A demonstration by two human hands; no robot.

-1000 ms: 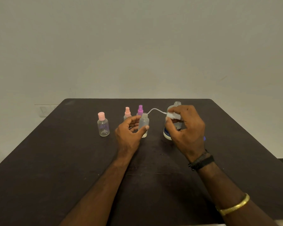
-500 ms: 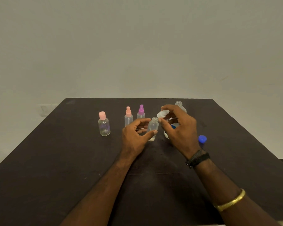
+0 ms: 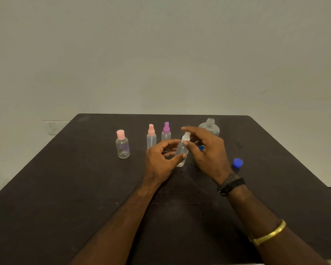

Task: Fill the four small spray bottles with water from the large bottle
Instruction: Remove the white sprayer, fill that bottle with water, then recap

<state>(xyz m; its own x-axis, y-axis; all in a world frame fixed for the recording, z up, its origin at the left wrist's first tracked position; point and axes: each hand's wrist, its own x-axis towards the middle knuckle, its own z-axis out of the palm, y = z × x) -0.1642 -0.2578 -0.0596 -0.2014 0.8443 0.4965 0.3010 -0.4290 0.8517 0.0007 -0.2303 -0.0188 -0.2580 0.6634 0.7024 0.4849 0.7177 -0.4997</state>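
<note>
The clear spray bottle (image 3: 181, 153) stands upright near the middle of the tabletop (image 3: 84, 188), and the white spray head (image 3: 185, 137) now sits on its neck. A second ago the head was held off at the bottle's 2 o'clock with its dip tube arcing toward the opening; the tube has since gone inside and the head has come down on top. I judge this bottle is being closed, so it probably only needs screwing tight. Its water level is too faint to read.

The left hand (image 3: 161, 159) steadies the body, its grip curled round it with the thumb on the near side. The right hand (image 3: 208, 152) has its grip pinching the head from above.

At 10 o'clock stand the purple spray bottle (image 3: 166, 131) and pink spray bottle (image 3: 151, 137), with the pink-capped bottle (image 3: 122, 145) farther out at 9, all capped. The large bottle (image 3: 209, 126) stands uncapped at 1 o'clock, its blue cap (image 3: 237, 162) lying at 3.
</note>
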